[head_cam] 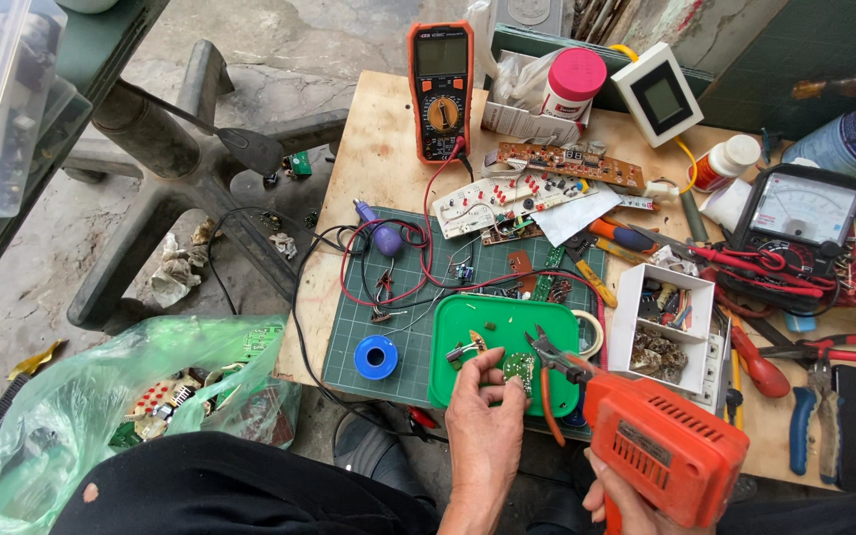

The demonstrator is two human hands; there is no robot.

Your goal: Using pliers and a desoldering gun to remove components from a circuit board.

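Observation:
My left hand (482, 426) pinches a small round green circuit board (520, 368) over a green plastic tray (458, 322). My right hand (624, 495), at the bottom edge, grips the handle of an orange soldering gun (666, 446); its front end points toward the board. Orange-handled cutters (545, 381) lie across the tray between board and gun, their black jaws close to the board. A small orange-and-metal part (468, 347) rests in the tray by my fingers.
The tray sits on a green cutting mat (398, 287) with a blue solder spool (375, 357), red and black leads, and circuit boards. An orange multimeter (441, 89), an analog meter (804, 208), a white parts box (661, 322) and hand tools crowd the wooden table. A plastic bag of boards (131, 396) lies on the left.

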